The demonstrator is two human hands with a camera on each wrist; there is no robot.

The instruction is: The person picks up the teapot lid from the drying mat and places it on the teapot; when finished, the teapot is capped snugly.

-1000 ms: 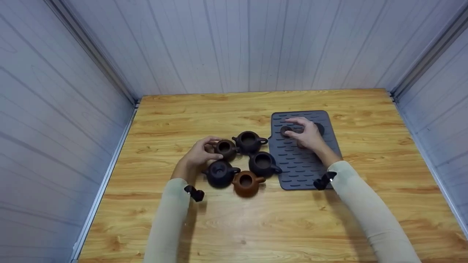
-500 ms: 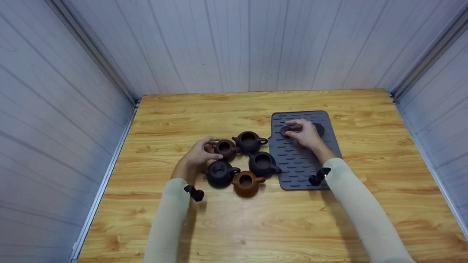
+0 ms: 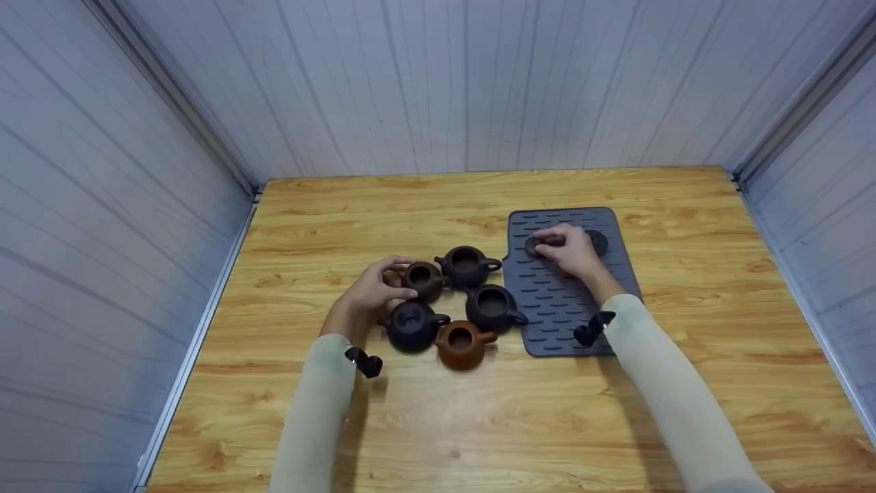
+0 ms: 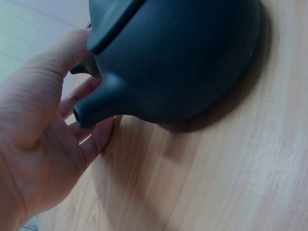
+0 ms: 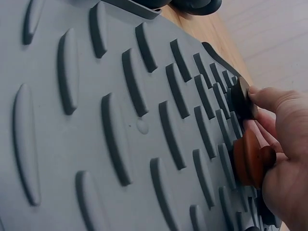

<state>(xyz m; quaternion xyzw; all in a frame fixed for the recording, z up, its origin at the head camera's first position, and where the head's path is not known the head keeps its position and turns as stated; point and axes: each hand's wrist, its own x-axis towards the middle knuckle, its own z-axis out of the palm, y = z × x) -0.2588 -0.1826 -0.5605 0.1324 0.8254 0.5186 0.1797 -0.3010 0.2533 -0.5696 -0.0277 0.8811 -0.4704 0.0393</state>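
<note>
On the left, my left hand [image 3: 373,284] holds a small brown lidless teapot [image 3: 432,289] between thumb and fingers. In the left wrist view, a dark lidded teapot [image 4: 178,72] stands in front and hides most of the brown one. My right hand [image 3: 573,253] is over the grey ridged mat [image 3: 561,322], pinching a small dark brown teapot lid [image 3: 531,246] by its edge. That lid [image 5: 244,98] shows near the mat's far edge in the right wrist view; whether it touches the mat I cannot tell. An orange-brown lid [image 5: 249,161] sits beneath the right palm.
Two dark lidless teapots [image 3: 475,272] and an orange-brown lidless teapot [image 3: 460,355] stand close together beside the left hand. Another dark lid [image 3: 598,242] lies on the mat, right of the right hand. Panel walls [image 3: 438,89] enclose the wooden table [image 3: 438,438].
My right wrist has shifted slightly left, and the right fingers have closed in on the small dark brown lid. The left hand and the teapots have stayed put.
</note>
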